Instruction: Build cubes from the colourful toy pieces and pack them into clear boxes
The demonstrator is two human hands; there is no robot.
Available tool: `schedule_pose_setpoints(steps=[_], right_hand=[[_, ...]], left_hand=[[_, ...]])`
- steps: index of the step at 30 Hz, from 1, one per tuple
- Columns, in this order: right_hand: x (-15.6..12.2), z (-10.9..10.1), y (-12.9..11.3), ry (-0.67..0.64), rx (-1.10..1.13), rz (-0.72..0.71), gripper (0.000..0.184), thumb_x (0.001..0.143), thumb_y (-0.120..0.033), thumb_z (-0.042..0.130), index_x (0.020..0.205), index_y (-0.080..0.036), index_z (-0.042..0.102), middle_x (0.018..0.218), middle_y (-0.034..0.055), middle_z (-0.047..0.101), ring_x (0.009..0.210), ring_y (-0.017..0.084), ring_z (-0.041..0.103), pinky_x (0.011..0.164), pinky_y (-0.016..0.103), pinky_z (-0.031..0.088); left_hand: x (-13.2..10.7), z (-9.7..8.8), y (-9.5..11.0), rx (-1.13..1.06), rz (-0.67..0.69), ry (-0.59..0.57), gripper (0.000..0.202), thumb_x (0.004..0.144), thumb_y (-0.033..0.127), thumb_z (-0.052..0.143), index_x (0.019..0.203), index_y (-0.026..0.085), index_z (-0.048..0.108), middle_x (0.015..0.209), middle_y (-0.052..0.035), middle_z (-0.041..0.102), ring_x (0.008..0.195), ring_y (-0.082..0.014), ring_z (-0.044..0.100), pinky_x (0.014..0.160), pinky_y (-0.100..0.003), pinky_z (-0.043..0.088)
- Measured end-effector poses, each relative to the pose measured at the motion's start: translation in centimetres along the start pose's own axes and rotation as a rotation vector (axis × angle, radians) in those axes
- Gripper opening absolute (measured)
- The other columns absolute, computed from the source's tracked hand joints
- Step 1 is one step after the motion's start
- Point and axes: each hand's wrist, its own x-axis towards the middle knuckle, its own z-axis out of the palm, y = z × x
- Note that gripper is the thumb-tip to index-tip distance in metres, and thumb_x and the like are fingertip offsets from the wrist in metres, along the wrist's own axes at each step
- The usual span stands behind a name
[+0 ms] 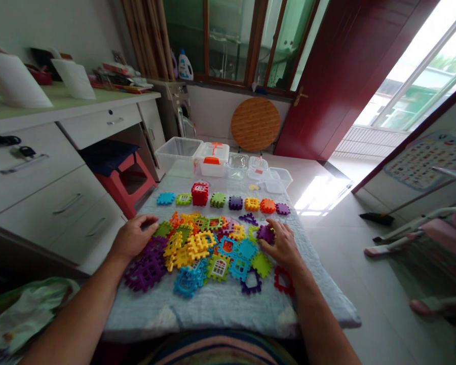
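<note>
A heap of colourful interlocking plastic tiles (205, 248) lies on a table covered with a pale blue cloth (220, 304). My left hand (134, 236) rests at the heap's left edge, fingers curled loosely over green and purple tiles, holding nothing that I can make out. My right hand (281, 243) sits at the heap's right edge, its fingers pinching a purple tile (266, 233). Behind the heap runs a row of sorted tile stacks (228, 202), among them a taller red stack (199, 193).
Clear plastic boxes (178, 149) and a lidded box with an orange handle (213, 159) stand at the table's far end. White drawers (53, 187) and a red stool (127, 182) are to the left. A dark red door (345, 76) and tiled floor lie to the right.
</note>
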Motion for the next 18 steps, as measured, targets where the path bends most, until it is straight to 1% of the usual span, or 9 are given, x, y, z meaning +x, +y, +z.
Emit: schedule_pose_setpoints(steps=[4, 8, 13, 18], right_hand=[[0.1, 0.2, -0.5, 0.008, -0.053, 0.007, 0.056, 0.071, -0.037, 0.065, 0.123, -0.018, 0.052, 0.110, 0.0107, 0.061, 0.103, 0.029, 0.052, 0.091, 0.044, 0.039], [0.1, 0.4, -0.7, 0.011, -0.081, 0.026, 0.056, 0.072, -0.038, 0.065, 0.123, -0.018, 0.053, 0.110, 0.0107, 0.060, 0.102, 0.029, 0.051, 0.090, 0.045, 0.039], [0.1, 0.3, -0.7, 0.028, -0.064, 0.049, 0.055, 0.073, -0.039, 0.064, 0.122, -0.017, 0.054, 0.108, 0.0109, 0.060, 0.102, 0.029, 0.052, 0.090, 0.043, 0.040], [0.2, 0.4, -0.5, 0.080, -0.044, 0.048, 0.051, 0.073, -0.040, 0.064, 0.119, -0.019, 0.054, 0.105, 0.0092, 0.060, 0.097, 0.028, 0.053, 0.088, 0.042, 0.040]], left_hand=[[0.0, -0.1, 0.3, 0.006, -0.014, -0.008, 0.037, 0.074, 0.047, 0.051, 0.093, 0.019, 0.067, 0.100, -0.0084, 0.072, 0.090, -0.0243, 0.067, 0.087, -0.033, 0.051], [-0.1, -0.2, 0.5, 0.002, -0.005, -0.003, 0.037, 0.073, 0.047, 0.051, 0.092, 0.019, 0.067, 0.098, -0.0077, 0.073, 0.089, -0.0241, 0.067, 0.085, -0.032, 0.052], [-0.1, -0.4, 0.6, 0.009, -0.004, -0.010, 0.037, 0.073, 0.047, 0.051, 0.092, 0.019, 0.067, 0.098, -0.0076, 0.073, 0.088, -0.0237, 0.067, 0.084, -0.032, 0.052], [-0.2, -0.6, 1.1, 0.012, -0.017, -0.019, 0.036, 0.073, 0.046, 0.051, 0.091, 0.019, 0.067, 0.099, -0.0083, 0.073, 0.090, -0.0242, 0.067, 0.086, -0.032, 0.052]])
